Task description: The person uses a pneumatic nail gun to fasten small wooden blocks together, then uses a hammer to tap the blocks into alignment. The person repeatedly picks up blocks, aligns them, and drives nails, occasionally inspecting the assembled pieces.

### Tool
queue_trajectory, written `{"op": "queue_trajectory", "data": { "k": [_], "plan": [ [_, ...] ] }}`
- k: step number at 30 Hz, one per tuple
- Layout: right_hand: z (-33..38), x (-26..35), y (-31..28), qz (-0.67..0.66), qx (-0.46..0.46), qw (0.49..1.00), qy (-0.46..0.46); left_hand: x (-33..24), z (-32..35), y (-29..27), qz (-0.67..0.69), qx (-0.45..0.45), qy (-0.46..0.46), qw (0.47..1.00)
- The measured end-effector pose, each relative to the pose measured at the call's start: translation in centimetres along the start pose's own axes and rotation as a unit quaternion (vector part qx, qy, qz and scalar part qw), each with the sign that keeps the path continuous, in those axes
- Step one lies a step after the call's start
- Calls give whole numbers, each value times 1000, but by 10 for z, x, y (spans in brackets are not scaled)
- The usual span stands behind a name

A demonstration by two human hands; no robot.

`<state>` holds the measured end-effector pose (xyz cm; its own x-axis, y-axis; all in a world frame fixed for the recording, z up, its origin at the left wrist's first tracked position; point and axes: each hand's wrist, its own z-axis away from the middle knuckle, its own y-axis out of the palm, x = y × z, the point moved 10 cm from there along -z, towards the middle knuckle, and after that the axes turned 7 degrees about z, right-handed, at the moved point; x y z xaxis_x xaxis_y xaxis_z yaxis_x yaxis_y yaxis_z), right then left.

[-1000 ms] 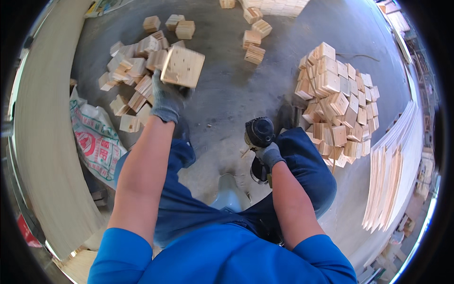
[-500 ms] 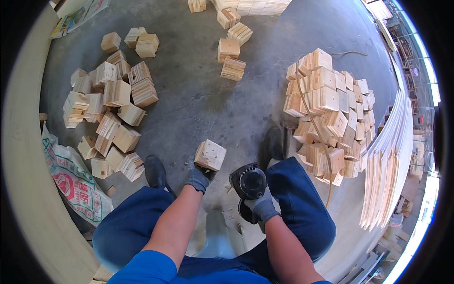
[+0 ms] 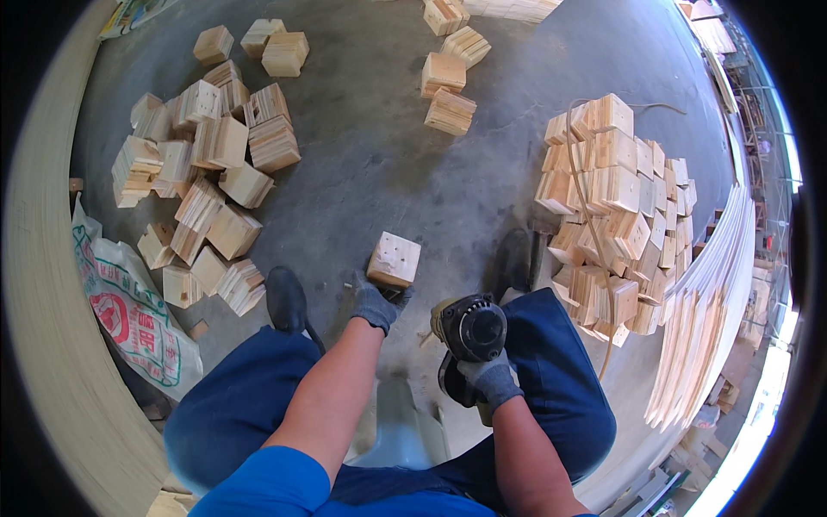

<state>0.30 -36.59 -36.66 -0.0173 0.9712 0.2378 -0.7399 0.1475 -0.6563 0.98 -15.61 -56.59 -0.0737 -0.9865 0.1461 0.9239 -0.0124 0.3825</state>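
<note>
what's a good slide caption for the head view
Left hand holds a wooden block, right hand grips a power tool, block piles on both sides.

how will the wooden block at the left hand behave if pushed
The wooden block is probably stiff: its straight edges show no sag. Its flat faces suggest it would slide or tip rather than roll.

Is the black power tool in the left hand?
No, the gloved right hand grips the power tool, while the left hand holds a wooden block.

Red and green characters (image 3: 145,332) and a round red emblem (image 3: 110,314) are printed on the white woven sack (image 3: 121,263) at left.
</note>
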Motion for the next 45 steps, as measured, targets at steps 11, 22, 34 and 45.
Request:
{"op": "queue_trajectory", "data": {
  "k": [11, 22, 34, 45],
  "plan": [
    [-18, -19, 24, -16, -35, 999, -7, -30, 48, -77, -91, -181, 106, 974],
    [-30, -13, 44, 12, 43, 998, 47, -147, 275, 150, -138, 123, 325, 928],
    [27, 17, -38, -214, -92, 973, 5, -166, 501, 220, -235, 260, 476, 807],
    [11, 93, -61, -152, -74, 982, -88, -190, 528, 236, -224, 296, 510, 776]
  ]
}}
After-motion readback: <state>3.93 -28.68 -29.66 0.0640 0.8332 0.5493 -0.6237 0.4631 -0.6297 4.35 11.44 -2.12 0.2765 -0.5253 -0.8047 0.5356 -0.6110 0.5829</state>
